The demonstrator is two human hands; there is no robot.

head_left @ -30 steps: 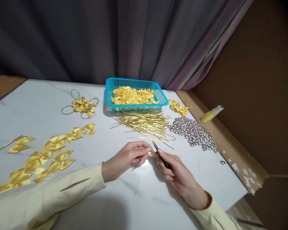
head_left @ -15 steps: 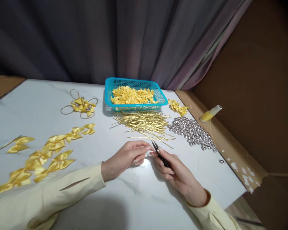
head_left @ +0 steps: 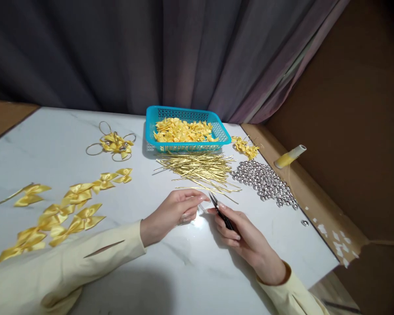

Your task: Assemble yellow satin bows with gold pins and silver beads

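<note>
My left hand (head_left: 172,214) is over the middle of the table, thumb and forefinger pinched together. A small, pale, see-through strip (head_left: 202,208) shows by its fingertips; its kind I cannot make out. Black thread snips (head_left: 222,215) rest in my right hand (head_left: 244,238), their two pointed tips slightly apart and turned up toward the left fingertips. The hands are close together but not touching. Just beyond them lies a loose pile of thin gold ties (head_left: 200,168). Yellow satin bows (head_left: 77,194) lie in rows to the left of my left hand.
A blue basket (head_left: 147,129) of yellow bows stands at the back. Silver beads (head_left: 262,183) spread to the right, near a yellow thread spool (head_left: 289,157) on the cardboard edge. White scraps (head_left: 338,245) lie there too. Bows with gold loops (head_left: 116,144) sit at back left.
The view has shifted slightly, moving everything a little to the right. Both hands keep nearly the same pose, and the pale strip by the left fingertips shows more clearly.
</note>
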